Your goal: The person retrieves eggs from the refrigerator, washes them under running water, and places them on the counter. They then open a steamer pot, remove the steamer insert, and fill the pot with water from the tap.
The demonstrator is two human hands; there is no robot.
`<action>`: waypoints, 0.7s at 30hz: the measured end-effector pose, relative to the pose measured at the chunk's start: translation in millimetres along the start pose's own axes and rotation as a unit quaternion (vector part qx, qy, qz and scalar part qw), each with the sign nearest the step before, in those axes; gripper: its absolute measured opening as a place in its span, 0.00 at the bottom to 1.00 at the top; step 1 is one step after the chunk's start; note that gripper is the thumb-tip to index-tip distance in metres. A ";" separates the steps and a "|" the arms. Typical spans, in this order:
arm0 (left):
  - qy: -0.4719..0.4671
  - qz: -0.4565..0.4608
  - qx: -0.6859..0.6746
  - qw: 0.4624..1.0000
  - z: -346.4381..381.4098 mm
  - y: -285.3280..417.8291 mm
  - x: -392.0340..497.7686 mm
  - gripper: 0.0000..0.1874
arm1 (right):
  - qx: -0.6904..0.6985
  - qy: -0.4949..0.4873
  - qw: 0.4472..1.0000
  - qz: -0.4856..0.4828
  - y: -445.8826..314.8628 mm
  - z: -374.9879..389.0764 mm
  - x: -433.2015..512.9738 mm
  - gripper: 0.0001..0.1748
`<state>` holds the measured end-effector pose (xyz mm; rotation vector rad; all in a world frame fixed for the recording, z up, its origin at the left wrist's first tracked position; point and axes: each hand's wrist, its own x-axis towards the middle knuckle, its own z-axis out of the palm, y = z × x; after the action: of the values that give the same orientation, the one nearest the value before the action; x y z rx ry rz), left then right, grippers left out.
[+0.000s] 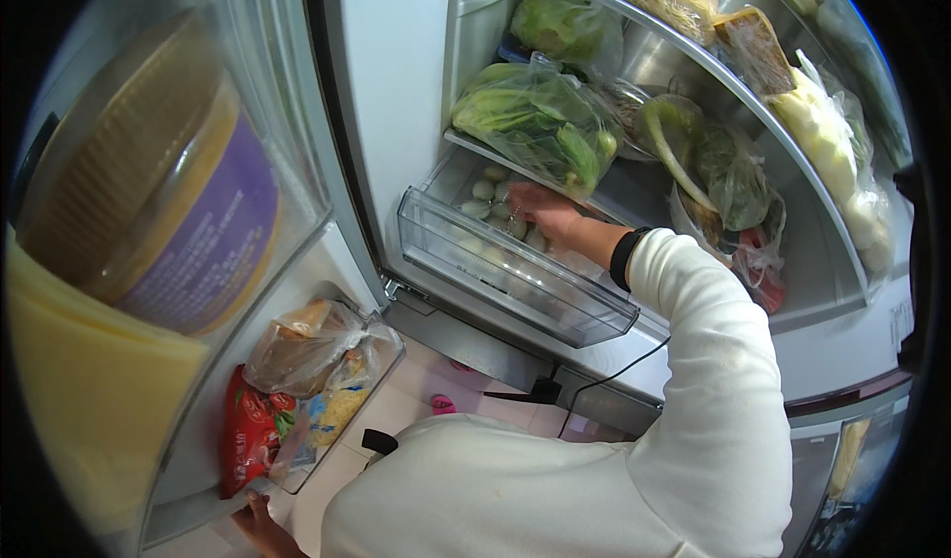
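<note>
My right hand (546, 212) reaches into a pulled-out clear plastic drawer (513, 275) low in the refrigerator. Several pale eggs (483, 190) lie at its fingers. A whitish mesh partly covers the fingertips, so whether they hold an egg is not visible. Down at the lower left, my left hand (260, 521) grips the edge of the open refrigerator door (197, 510). Near that hand, a red printed food bag (249, 432) stands in the door bin, beside a tied clear plastic bag (297, 346) with brownish contents.
Bagged leafy greens (535, 119) rest on the shelf just above the drawer. Close on the left looms a jar (200, 223) with a purple label in the upper door bin. A black cable (594, 383) hangs past the refrigerator's base. Higher shelves hold more bagged vegetables (817, 134).
</note>
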<state>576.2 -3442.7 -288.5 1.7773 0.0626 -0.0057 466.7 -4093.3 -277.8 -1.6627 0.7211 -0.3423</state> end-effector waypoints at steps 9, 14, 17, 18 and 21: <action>-0.029 -0.009 0.044 0.999 -9.6 -3.6 4.1 0.29 | -0.548 -0.045 0.832 -0.080 -4.7 21.5 9.4 0.41; -0.001 -0.008 0.038 0.999 -6.3 -3.6 1.9 0.30 | -0.511 -0.084 0.839 -0.166 17.8 42.4 36.1 0.42; 0.008 -0.013 0.040 0.999 -3.6 -0.8 0.6 0.30 | -0.525 -0.098 0.825 -0.187 29.2 43.4 44.6 0.40; 0.013 -0.013 0.040 0.999 -2.4 0.0 -0.3 0.30 | -0.555 -0.093 0.800 -0.208 30.9 42.2 45.9 0.39; 0.027 -0.018 0.043 0.999 0.9 2.5 -3.0 0.31 | -0.568 -0.087 0.770 -0.276 28.1 40.2 48.2 0.31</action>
<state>573.3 -3444.1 -286.1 1.8626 0.1339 0.0133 519.5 -4094.5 -321.8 -3.0438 0.2227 -0.1248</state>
